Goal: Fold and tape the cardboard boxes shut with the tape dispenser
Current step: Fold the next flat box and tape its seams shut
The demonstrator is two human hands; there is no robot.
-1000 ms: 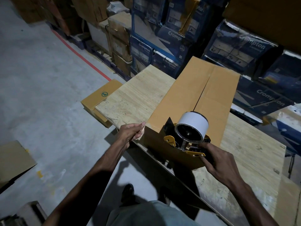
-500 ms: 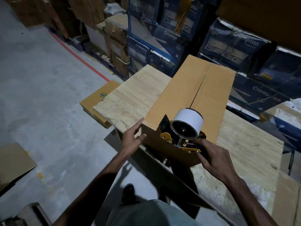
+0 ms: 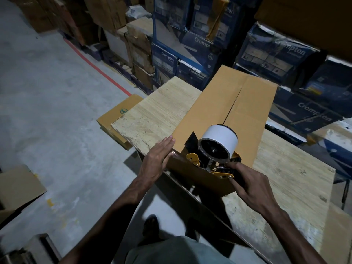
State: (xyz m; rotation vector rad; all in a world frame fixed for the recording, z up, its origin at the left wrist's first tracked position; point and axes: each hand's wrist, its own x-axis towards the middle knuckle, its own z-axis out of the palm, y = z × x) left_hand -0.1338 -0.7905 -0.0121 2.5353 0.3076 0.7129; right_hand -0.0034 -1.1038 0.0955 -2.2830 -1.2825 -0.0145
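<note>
A long brown cardboard box (image 3: 213, 111) lies on the wooden table (image 3: 158, 119), its two top flaps folded down with an open seam along the middle. A yellow tape dispenser (image 3: 213, 155) carrying a white tape roll sits at the box's near end, over the seam. My right hand (image 3: 249, 185) grips the dispenser's handle from behind. My left hand (image 3: 158, 159) lies flat with straight fingers against the box's near left corner and side.
Stacks of blue printed cartons (image 3: 190, 54) and brown cartons (image 3: 139, 44) line the far side. A flat brown box (image 3: 118, 115) sticks out under the table's left end. Another carton (image 3: 17, 187) stands at the left on the concrete floor, which has a red line (image 3: 95, 67).
My left hand opened from a loose fist, moved right and now presses flat against the box's left side. The right hand and dispenser have stayed at the box's near end.
</note>
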